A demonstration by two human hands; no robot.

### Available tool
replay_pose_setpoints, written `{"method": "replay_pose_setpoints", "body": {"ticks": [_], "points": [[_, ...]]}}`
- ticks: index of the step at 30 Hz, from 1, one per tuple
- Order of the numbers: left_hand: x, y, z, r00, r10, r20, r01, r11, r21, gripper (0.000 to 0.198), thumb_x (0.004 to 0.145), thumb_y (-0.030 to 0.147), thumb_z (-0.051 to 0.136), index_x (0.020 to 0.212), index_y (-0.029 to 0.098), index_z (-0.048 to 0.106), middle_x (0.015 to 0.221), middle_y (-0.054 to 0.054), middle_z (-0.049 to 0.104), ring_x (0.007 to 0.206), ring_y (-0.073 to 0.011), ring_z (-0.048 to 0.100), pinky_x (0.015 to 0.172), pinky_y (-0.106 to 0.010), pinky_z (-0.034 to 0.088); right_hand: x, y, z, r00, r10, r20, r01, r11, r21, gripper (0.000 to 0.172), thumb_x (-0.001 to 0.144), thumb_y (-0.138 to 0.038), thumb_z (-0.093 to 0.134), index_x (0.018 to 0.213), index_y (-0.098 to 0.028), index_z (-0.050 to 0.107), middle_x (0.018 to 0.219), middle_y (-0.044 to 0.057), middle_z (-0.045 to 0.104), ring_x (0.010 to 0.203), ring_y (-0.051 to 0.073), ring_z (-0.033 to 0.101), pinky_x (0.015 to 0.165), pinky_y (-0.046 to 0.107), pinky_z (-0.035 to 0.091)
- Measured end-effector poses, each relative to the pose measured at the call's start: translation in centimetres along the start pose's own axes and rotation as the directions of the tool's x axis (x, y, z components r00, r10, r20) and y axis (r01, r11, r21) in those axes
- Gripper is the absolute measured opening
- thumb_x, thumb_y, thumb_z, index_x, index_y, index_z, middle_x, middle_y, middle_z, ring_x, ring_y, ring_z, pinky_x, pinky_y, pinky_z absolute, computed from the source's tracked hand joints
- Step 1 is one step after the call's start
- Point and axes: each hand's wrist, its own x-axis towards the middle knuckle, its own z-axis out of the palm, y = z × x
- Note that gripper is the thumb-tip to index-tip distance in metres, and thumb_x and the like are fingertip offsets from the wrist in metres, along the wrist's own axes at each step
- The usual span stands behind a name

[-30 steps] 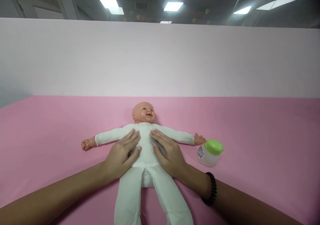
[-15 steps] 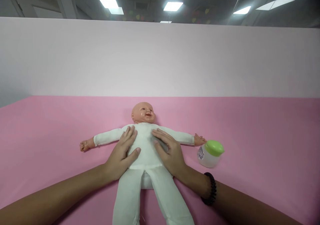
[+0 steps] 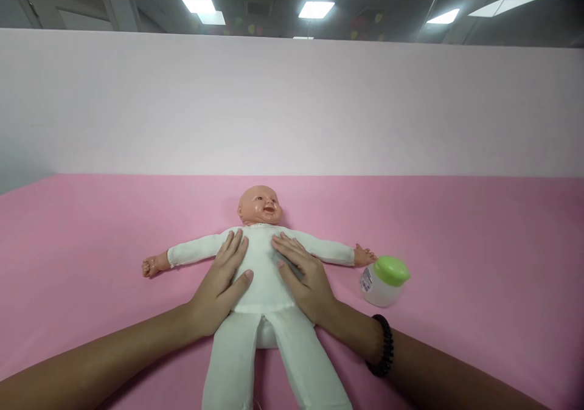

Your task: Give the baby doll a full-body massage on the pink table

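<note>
A baby doll (image 3: 262,276) with a white cloth body and a shiny plastic head lies on its back, arms spread wide and legs toward me. My left hand (image 3: 222,288) rests flat on the left side of its chest, fingers together and thumb apart. On the other side of the chest lies my right hand (image 3: 306,276), its fingers stretched out and the thumb held away from them. Neither hand grips anything. A black beaded bracelet (image 3: 382,345) circles my right wrist. Just beyond the doll's right-side hand stands a clear jar (image 3: 381,288) with a green lid (image 3: 391,270).
The doll lies on a pink surface (image 3: 479,264). Behind it rises a plain white panel (image 3: 292,106) across the whole width. Above the panel, a dark glassy area (image 3: 383,8) shows bright ceiling lights.
Both hands have shifted very slightly to the left along with the doll's torso and head. They stay flat on the chest. The jar stands in the same place.
</note>
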Motion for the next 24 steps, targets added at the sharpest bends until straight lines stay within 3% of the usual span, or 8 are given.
{"method": "replay_pose_setpoints", "body": {"ticks": [3, 6, 11, 15, 18, 20, 22, 24], "points": [[0.01, -0.01, -0.1, 0.974, 0.225, 0.01, -0.225, 0.974, 0.01, 0.052, 0.105, 0.03, 0.037, 0.157, 0.031, 0.033, 0.158, -0.007, 0.039, 0.15, -0.0263, 0.029, 0.124, -0.06, 0.013, -0.17, -0.21, 0.04, 0.983, -0.179, -0.042, 0.181, 0.981, 0.073, 0.034, 0.1, -0.022, 0.047, 0.122, -0.023, 0.072, 0.119, 0.009, 0.071, 0.117, 0.023, 0.067, 0.11, 0.049, 0.05], [0.24, 0.01, -0.48, 0.938, 0.342, 0.051, -0.343, 0.939, 0.01, 0.055, 0.105, 0.026, 0.035, 0.159, 0.029, 0.028, 0.156, -0.009, 0.042, 0.148, -0.0257, 0.035, 0.124, -0.06, 0.012, 0.17, -0.65, -0.28, 0.965, -0.249, 0.088, 0.244, 0.968, 0.061, 0.039, 0.099, -0.021, 0.046, 0.132, -0.025, 0.067, 0.128, 0.008, 0.067, 0.124, 0.022, 0.062, 0.113, 0.048, 0.047], [0.07, -0.2, -0.47, 0.989, 0.109, 0.104, -0.113, 0.993, 0.031, 0.066, 0.104, 0.042, 0.041, 0.162, 0.03, 0.013, 0.168, -0.005, 0.009, 0.155, -0.0285, 0.006, 0.125, -0.057, 0.009, 0.59, -0.72, -0.61, 0.969, -0.028, 0.245, 0.057, 0.992, -0.111, 0.055, 0.099, -0.033, 0.049, 0.153, -0.024, 0.043, 0.153, 0.008, 0.043, 0.15, 0.029, 0.029, 0.12, 0.062, 0.03], [-0.35, -0.33, 0.02, 0.998, -0.064, -0.009, 0.064, 0.997, 0.038, 0.073, 0.103, 0.044, 0.044, 0.163, 0.026, 0.006, 0.167, -0.008, -0.001, 0.155, -0.0313, 0.001, 0.123, -0.06, 0.016, 0.05, -0.33, -0.31, 0.999, 0.013, 0.029, -0.007, 0.982, -0.19, 0.049, 0.097, -0.031, 0.05, 0.144, -0.018, 0.055, 0.147, 0.011, 0.052, 0.145, 0.03, 0.04, 0.117, 0.06, 0.037], [-0.26, -0.16, 0.0, 0.983, 0.185, -0.003, -0.184, 0.981, 0.064, 0.061, 0.104, 0.03, 0.042, 0.161, 0.028, 0.021, 0.164, -0.009, 0.027, 0.153, -0.0275, 0.021, 0.124, -0.057, 0.019, -0.25, -0.13, -0.06, 0.987, -0.15, -0.053, 0.14, 0.978, -0.154, 0.037, 0.096, -0.02, 0.048, 0.128, -0.019, 0.068, 0.127, 0.01, 0.067, 0.129, 0.026, 0.058, 0.114, 0.055, 0.044], [-0.1, 0.03, -0.19, 0.92, 0.39, 0.03, -0.391, 0.919, 0.055, 0.058, 0.104, 0.02, 0.038, 0.16, 0.029, 0.027, 0.156, -0.008, 0.042, 0.148, -0.0235, 0.035, 0.124, -0.053, 0.026, -0.21, -0.14, -0.04, 0.967, -0.254, -0.006, 0.252, 0.964, -0.086, 0.039, 0.096, -0.015, 0.045, 0.126, -0.022, 0.068, 0.122, 0.008, 0.07, 0.123, 0.023, 0.063, 0.114, 0.051, 0.046], [0.02, 0.21, -0.41, 0.891, 0.452, 0.05, -0.454, 0.889, 0.058, 0.058, 0.103, 0.017, 0.037, 0.159, 0.028, 0.029, 0.154, -0.009, 0.046, 0.146, -0.0224, 0.04, 0.123, -0.05, 0.03, -0.04, -0.3, -0.17, 0.957, -0.28, 0.071, 0.283, 0.958, -0.046, 0.043, 0.097, -0.014, 0.043, 0.133, -0.022, 0.064, 0.129, 0.007, 0.067, 0.127, 0.021, 0.06, 0.115, 0.049, 0.046], [0.06, 0.37, -0.64, 0.918, 0.391, 0.064, -0.395, 0.914, 0.087, 0.059, 0.102, 0.02, 0.041, 0.159, 0.027, 0.029, 0.157, -0.009, 0.041, 0.148, -0.0242, 0.036, 0.123, -0.052, 0.028, 0.18, -0.61, -0.46, 0.96, -0.234, 0.154, 0.245, 0.968, -0.055, 0.047, 0.098, -0.015, 0.042, 0.142, -0.019, 0.056, 0.141, 0.008, 0.057, 0.136, 0.022, 0.052, 0.117, 0.049, 0.044]]}}
